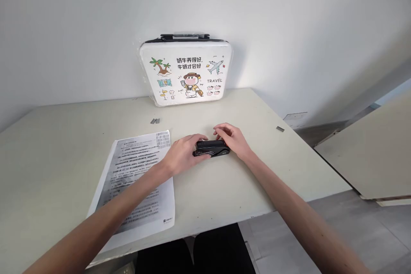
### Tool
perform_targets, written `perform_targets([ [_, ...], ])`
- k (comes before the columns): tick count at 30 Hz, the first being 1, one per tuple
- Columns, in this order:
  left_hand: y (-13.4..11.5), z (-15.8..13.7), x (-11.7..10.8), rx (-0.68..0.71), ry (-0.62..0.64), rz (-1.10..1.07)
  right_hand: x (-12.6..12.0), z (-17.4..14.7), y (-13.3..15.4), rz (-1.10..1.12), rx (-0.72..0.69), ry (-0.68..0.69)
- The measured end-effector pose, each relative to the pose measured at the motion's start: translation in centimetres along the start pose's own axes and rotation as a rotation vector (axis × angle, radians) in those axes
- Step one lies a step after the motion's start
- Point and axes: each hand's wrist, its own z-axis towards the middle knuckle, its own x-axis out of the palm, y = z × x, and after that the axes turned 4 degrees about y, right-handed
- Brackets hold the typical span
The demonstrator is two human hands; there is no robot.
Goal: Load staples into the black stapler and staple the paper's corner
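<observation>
A black stapler (211, 148) lies sideways on the pale table between my hands. My left hand (185, 152) grips its left end, with the thumb along the near side and the fingers over the far side. Around the stapler's right end, my right hand (231, 139) has its fingers curled, the fingertips at the far side. A bit of red shows there by the fingers. Left of the stapler, partly under my left forearm, lies a printed sheet of paper (135, 180).
A white cartoon-printed case (189, 72) with a black handle stands against the wall at the back. Small staple strips (155, 121) lie behind the paper, and another staple strip (280, 129) is near the table's right edge. A second pale tabletop (369, 158) is at the right.
</observation>
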Motion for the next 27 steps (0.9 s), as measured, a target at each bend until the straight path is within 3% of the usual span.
perform_targets([
  [6, 1.7, -2.0, 0.0, -0.007, -0.032, -0.018, -0.2, -0.2, -0.2, -0.026, -0.018, 0.088],
  [13, 2.1, -2.2, 0.5, 0.012, -0.08, 0.006, 0.0, -0.5, 0.0, -0.012, 0.012, 0.062],
  [20, 3.1, -4.2, -0.9, 0.026, -0.106, 0.073, 0.1, -0.7, 0.4, -0.051, 0.029, 0.068],
  [24, 4.7, -5.5, -1.8, 0.067, -0.075, 0.096, 0.2, -0.8, 0.7, -0.058, 0.047, 0.066],
  [27, 6.3, -6.9, -2.4, 0.016, -0.048, 0.164, 0.4, -0.9, 1.0, -0.067, 0.046, 0.05],
])
